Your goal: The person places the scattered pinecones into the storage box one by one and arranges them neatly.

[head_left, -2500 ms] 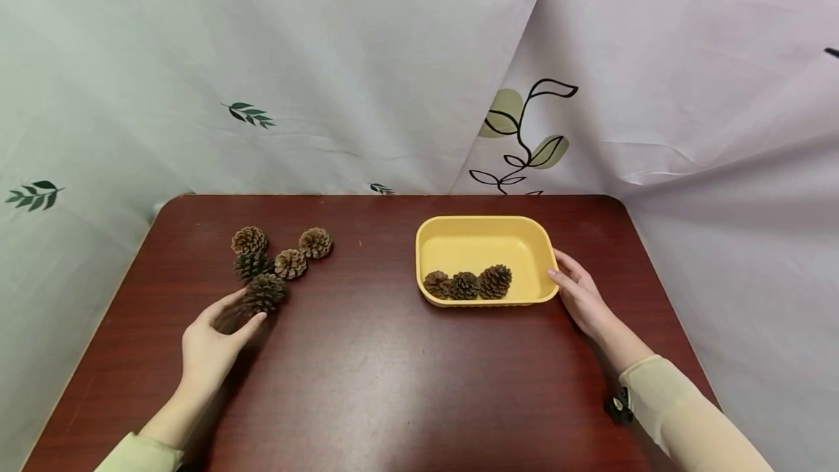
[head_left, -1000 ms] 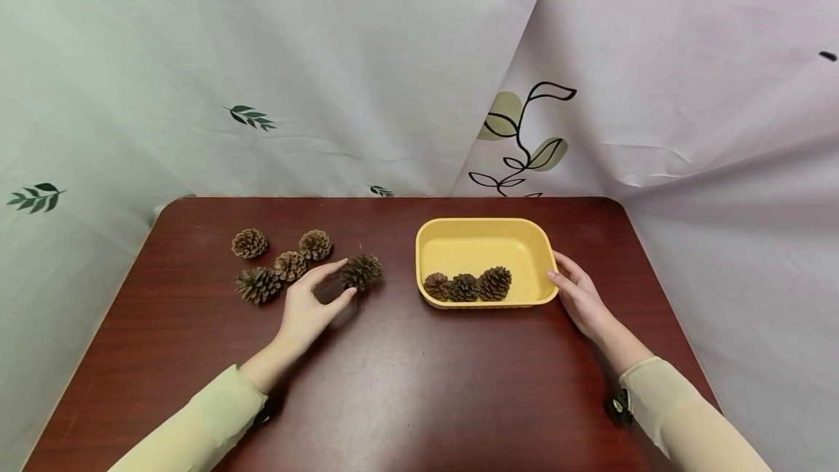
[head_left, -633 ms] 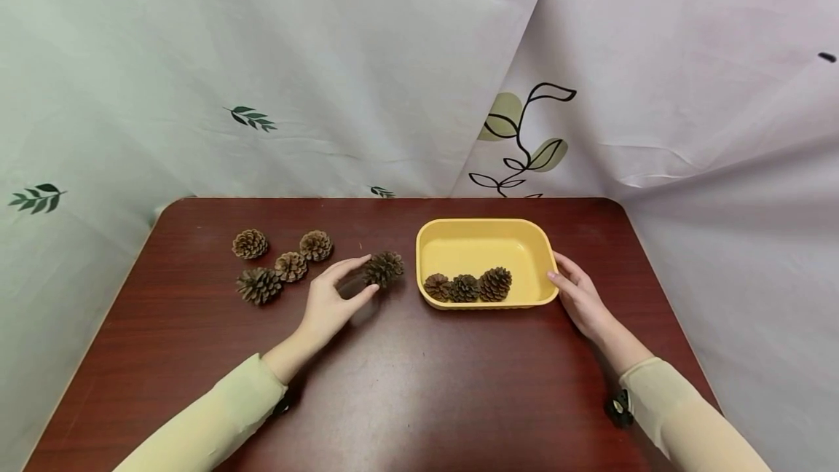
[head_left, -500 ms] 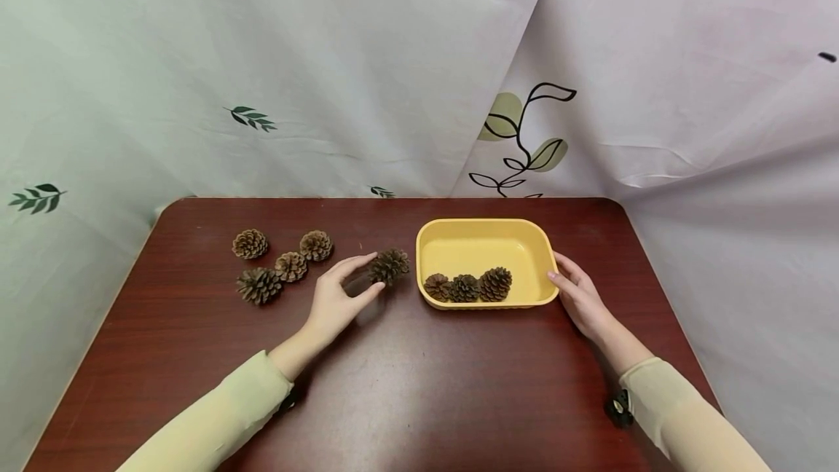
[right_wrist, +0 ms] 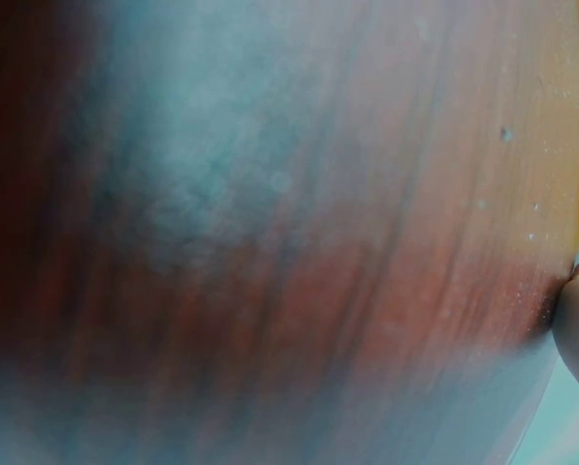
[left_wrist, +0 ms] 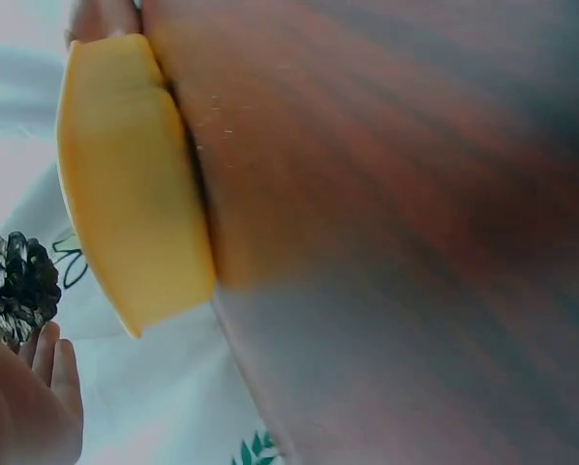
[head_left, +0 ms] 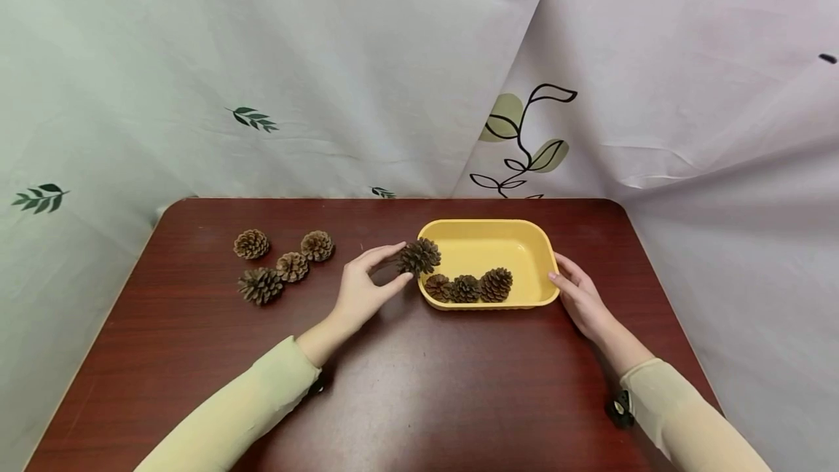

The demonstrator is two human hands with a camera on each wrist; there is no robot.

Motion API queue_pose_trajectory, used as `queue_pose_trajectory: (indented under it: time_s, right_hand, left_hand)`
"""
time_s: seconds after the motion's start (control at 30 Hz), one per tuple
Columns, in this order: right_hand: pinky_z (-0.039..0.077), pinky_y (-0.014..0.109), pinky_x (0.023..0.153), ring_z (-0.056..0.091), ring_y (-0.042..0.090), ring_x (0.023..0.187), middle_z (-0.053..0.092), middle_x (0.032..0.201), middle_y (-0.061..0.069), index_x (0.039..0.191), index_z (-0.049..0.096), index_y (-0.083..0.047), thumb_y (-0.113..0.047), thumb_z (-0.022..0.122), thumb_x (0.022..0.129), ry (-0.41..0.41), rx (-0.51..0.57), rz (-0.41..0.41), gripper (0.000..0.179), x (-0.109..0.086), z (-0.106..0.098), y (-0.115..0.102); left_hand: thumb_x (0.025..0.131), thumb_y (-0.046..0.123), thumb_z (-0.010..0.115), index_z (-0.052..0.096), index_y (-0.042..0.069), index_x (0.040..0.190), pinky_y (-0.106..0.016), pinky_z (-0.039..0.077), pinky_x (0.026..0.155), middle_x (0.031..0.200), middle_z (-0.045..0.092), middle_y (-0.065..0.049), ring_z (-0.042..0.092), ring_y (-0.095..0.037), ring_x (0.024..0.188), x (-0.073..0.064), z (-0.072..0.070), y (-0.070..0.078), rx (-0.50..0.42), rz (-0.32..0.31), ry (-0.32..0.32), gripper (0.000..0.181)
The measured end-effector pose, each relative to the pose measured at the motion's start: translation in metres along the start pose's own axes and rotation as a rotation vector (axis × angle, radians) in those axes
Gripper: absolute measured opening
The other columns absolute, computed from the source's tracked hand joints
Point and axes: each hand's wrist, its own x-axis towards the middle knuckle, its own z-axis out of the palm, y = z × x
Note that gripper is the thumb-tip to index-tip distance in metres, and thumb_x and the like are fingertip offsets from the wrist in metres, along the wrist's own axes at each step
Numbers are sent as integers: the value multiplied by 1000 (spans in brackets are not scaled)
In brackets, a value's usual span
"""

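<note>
The shiny, dark red-brown tabletop (head_left: pixel 446 377) lies under both hands. The smooth yellow tub (head_left: pixel 481 250), long with round corners, sits between the left and right fingers. The right hand (head_left: pixel 578 295) pinches its end wall, thumb at the rim. The left hand (head_left: pixel 363 286) reaches forward, fingers and thumb holding a prickly pine cone (head_left: pixel 419 256) over the tub's near edge. Three bumpy cones (head_left: pixel 466 288) lie inside, right of the left fingers; four woody cones (head_left: pixel 292 266) lie left of them.
</note>
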Motion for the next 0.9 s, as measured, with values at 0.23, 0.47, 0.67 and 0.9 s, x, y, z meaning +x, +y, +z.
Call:
queue_pose_trajectory:
  time_s: [0.23,0.47,0.67,0.9]
  right_hand:
    - [54,11,99,63,-4,119,63,134,-16,158,28,12,-1,45,110,-3,-7,-3,52,0,0,0]
    - [54,12,98,63,-3,118,64,133,-15,155,35,6,-1,45,110,-11,5,-13,46,0,0,1]
    - [54,11,99,63,-3,119,64,134,-15,153,40,2,-1,46,110,-15,12,-27,44,0,0,1]
    - [55,13,99,64,-1,119,64,133,-15,153,41,1,1,45,110,-15,22,-21,43,1,-1,1]
  left_hand:
    - [83,5,89,75,2,130,-44,61,106,128,76,-18,71,-35,123,16,21,13,-62,44,-39,49]
    - [84,7,88,75,3,130,-45,56,113,128,77,-15,71,-34,125,32,44,27,-106,55,-109,48]
    - [88,10,86,73,3,133,-41,57,112,131,76,-15,71,-31,126,44,64,37,-94,50,-202,48]
    - [90,16,85,73,5,134,-37,55,114,132,76,-13,71,-28,127,60,89,53,-46,77,-301,47]
